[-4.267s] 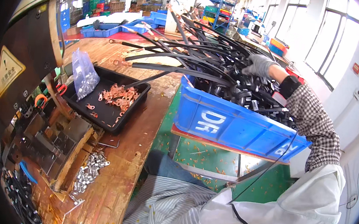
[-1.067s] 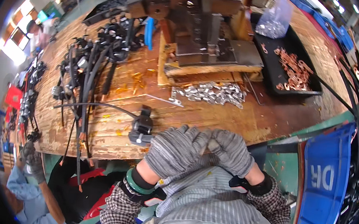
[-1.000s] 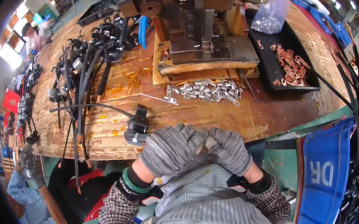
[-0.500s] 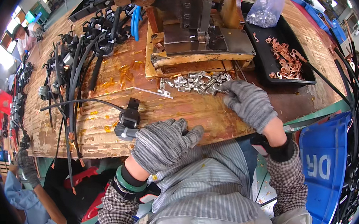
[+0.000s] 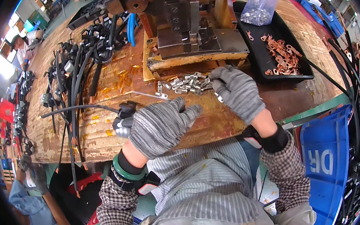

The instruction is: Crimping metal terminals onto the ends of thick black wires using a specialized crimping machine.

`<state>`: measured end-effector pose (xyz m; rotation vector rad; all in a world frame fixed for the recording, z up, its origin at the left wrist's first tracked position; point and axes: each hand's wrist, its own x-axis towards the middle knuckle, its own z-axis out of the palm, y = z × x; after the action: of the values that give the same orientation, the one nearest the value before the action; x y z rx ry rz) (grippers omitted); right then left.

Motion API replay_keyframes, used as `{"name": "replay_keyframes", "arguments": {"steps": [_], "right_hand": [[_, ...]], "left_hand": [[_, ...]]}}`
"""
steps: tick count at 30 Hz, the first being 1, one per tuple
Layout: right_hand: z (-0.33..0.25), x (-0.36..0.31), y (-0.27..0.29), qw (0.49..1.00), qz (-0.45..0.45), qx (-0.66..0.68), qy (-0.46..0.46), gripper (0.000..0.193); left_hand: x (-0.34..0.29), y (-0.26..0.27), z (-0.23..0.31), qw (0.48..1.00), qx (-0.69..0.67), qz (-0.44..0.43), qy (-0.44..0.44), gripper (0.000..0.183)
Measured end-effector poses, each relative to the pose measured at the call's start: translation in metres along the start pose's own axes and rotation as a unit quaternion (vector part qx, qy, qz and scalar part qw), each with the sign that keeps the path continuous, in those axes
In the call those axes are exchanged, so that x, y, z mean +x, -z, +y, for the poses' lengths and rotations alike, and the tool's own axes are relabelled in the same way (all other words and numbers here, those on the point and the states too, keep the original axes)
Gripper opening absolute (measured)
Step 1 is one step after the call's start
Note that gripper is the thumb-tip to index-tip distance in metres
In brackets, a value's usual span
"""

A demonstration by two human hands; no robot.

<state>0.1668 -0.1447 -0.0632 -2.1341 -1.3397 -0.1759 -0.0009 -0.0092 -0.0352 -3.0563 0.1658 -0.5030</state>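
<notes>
My left hand (image 5: 157,127), in a grey knitted glove, hovers over the table's front edge with thumb and forefinger apart. Beside it lies a black cable connector (image 5: 127,108) on a black cable, partly covered by the hand. My right hand (image 5: 238,93), gloved alike, is bent down over the right end of a pile of silver cable lugs (image 5: 187,84). Its fingers are curled together and the tips are hidden. One separate silver lug (image 5: 218,97) peeks out just below its thumb; whether the hand touches it I cannot tell.
A heavy metal press (image 5: 191,36) stands behind the lugs. Right of it is a black tray (image 5: 273,78) with copper lugs (image 5: 281,55) and a bag of metal parts (image 5: 258,10). Black cables (image 5: 78,73) lie left. A blue crate (image 5: 323,163) stands at right; another person's sleeve (image 5: 31,202) shows lower left.
My left hand has moved forward, closer over the connector. My right hand has moved left over the end of the lug pile, and a single lug now shows below it.
</notes>
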Motion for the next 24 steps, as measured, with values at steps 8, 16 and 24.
{"name": "replay_keyframes", "arguments": {"steps": [8,16,24], "right_hand": [[-0.036,-0.045,0.008,0.842,-0.074,0.503,-0.181,0.013],[-0.035,-0.042,0.000,0.807,-0.084,0.555,-0.183,0.014],[-0.033,-0.043,0.002,0.743,-0.110,0.630,-0.199,0.016]], "left_hand": [[0.009,0.007,-0.005,0.999,-0.041,0.008,0.020,0.020],[0.001,0.005,-0.006,0.999,-0.015,-0.020,0.024,0.022],[0.006,0.005,0.001,0.999,-0.006,-0.044,0.031,0.022]]}}
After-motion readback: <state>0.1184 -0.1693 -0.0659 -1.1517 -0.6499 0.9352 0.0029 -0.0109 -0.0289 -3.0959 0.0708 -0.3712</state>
